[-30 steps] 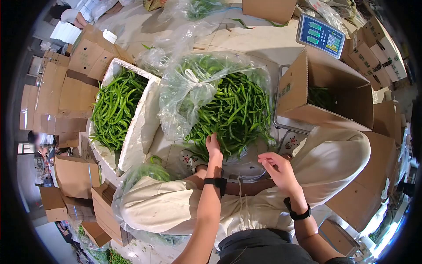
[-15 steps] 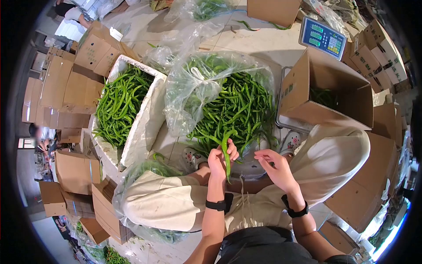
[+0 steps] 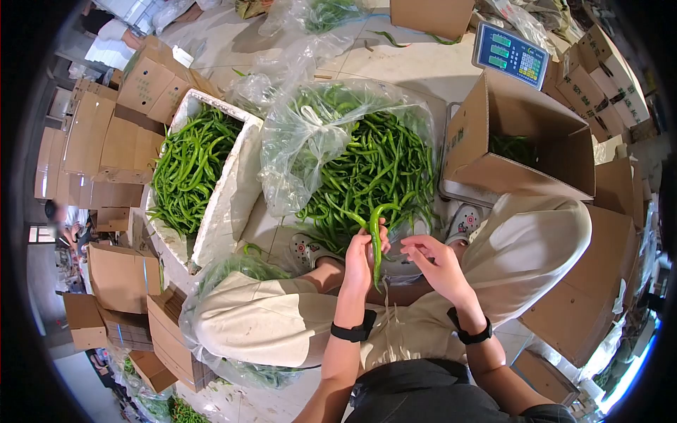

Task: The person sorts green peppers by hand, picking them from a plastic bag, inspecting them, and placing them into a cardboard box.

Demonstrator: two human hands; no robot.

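Note:
My left hand (image 3: 360, 255) grips a long green chili pepper (image 3: 376, 243) that hangs down over my lap. My right hand (image 3: 435, 262) is just to the right of it, fingers curled and apart, holding nothing, its fingertips close to the pepper. In front of my knees lies a clear plastic bag (image 3: 310, 141) heaped with green peppers (image 3: 381, 169). To its left stands a white foam box (image 3: 236, 176) full of more green peppers (image 3: 187, 169).
An open cardboard box (image 3: 522, 141) with a few peppers stands at the right on a scale, whose display (image 3: 509, 55) is behind it. Folded and open cartons (image 3: 120, 282) crowd the left and right sides. A second bag of peppers (image 3: 233, 271) lies by my left knee.
My left hand reached into the bagged pile, took a long pepper and lifted it toward my lap. My right hand moved a little left toward it.

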